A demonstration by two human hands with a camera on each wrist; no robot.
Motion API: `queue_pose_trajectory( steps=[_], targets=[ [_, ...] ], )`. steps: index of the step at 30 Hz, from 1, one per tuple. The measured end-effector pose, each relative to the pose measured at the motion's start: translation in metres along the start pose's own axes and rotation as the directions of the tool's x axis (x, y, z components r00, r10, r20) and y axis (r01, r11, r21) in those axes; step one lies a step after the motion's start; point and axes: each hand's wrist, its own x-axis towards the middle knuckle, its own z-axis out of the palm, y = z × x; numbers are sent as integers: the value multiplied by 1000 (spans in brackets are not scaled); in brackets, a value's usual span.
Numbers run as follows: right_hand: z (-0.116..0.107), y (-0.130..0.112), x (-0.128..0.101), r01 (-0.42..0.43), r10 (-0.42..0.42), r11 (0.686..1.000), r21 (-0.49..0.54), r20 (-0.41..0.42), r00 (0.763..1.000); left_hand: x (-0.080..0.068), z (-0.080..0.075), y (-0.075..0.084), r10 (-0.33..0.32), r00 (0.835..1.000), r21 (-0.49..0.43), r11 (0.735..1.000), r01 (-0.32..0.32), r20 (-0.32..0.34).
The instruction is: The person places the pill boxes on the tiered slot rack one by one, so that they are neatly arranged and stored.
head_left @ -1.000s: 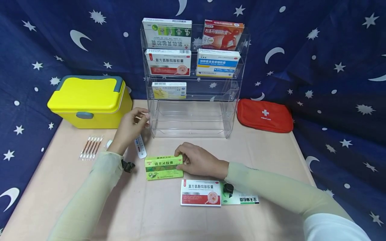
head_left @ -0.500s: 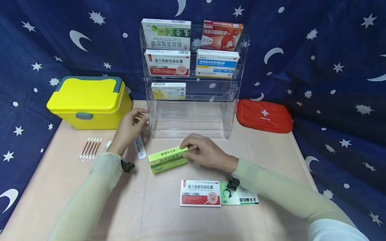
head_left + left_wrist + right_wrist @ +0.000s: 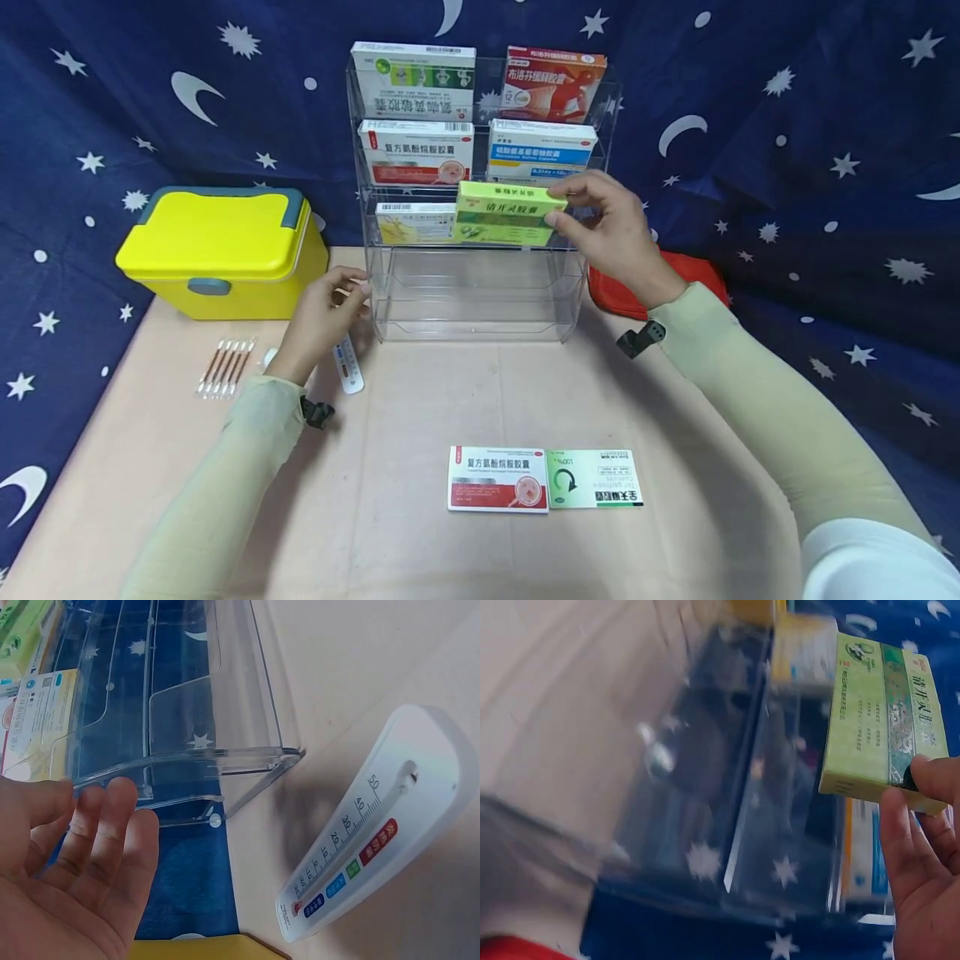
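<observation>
My right hand pinches the right end of a yellow-green medicine box between thumb and fingers. The box is raised in front of the third tier of a clear acrylic display rack, overlapping a small white-and-yellow medicine box there. In the right wrist view the green box shows its broad printed face. My left hand stays at the rack's left side, fingertips right at its edge and fingers loosely bent. Beside that hand lies a white thermometer, its scale facing up.
Upper tiers hold several medicine boxes, including a red one and a blue-white one. A yellow case, swabs and a red first-aid pouch flank the rack. A red-white box and a green-white box lie in front.
My right hand has lifted the green medicine box off the table and carried it up and to the right, to the rack's third tier. The left hand has stayed in place.
</observation>
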Motion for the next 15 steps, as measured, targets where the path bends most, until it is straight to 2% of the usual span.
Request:
queue_pose_trajectory(
  steps=[5, 9, 15],
  targets=[
    [-11, 16, 16, -59, 55, 995, -86, -47, 997, 1, 0, 2, -5, 1000, 1, 1000, 5, 2],
    [-9, 34, 26, -80, 77, 989, -128, -28, 997, 2, 0, 1, -6, 1000, 11, 1000, 6, -5],
    [0, 39, 28, -68, 74, 978, -196, 24, 997, 1, 0, -1, -11, 1000, 1, 1000, 11, -2]
  ],
)
